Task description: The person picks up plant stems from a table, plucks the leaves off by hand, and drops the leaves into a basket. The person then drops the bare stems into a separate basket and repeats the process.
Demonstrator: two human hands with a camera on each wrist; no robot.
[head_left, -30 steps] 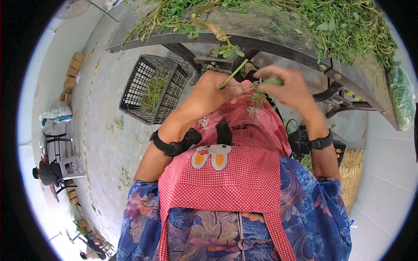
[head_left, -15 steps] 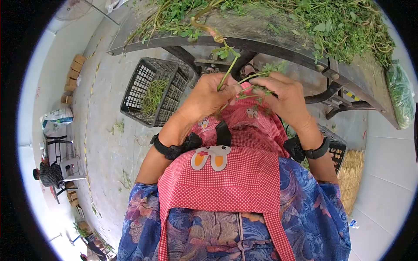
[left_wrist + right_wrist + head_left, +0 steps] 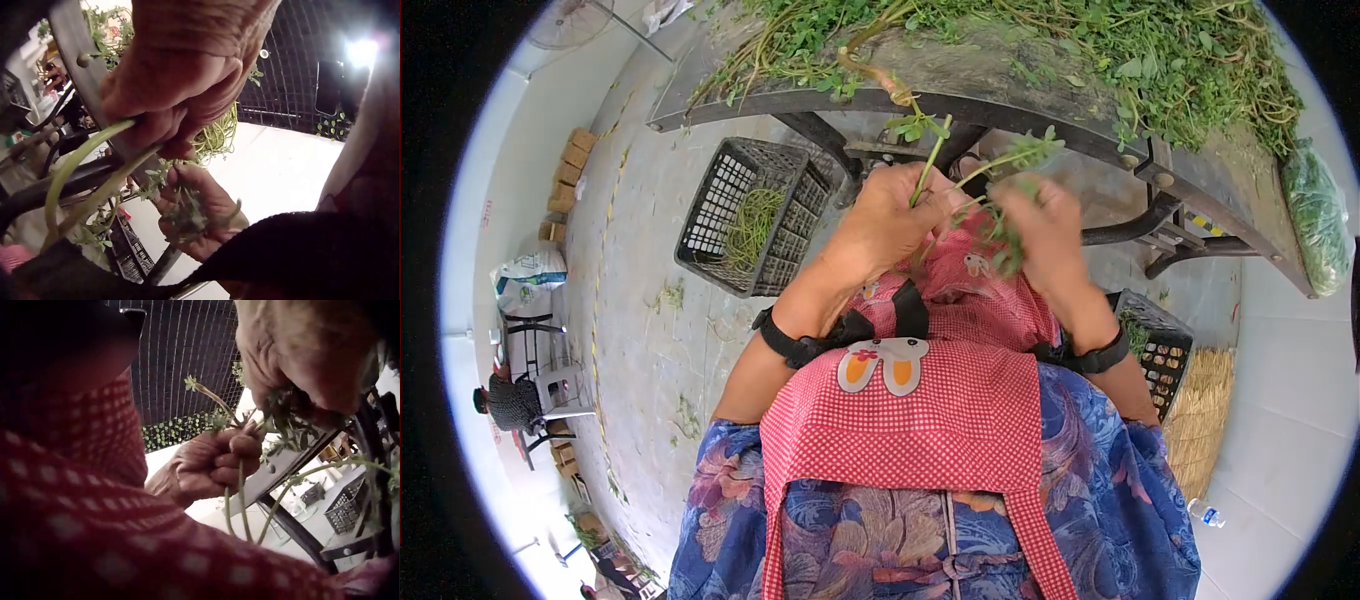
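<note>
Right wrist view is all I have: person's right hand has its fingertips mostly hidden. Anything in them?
Observer: The left wrist view shows small green leaves held in the fingers of the right hand.
Operator: Any stems set aside on the floor?
Observer: Yes, in the head view: thin green stems in a black lattice plastic crate, to the person's left.
Operator: And on top of the table?
Observer: Tangled leafy greens, spread over the worn grey tabletop.
</note>
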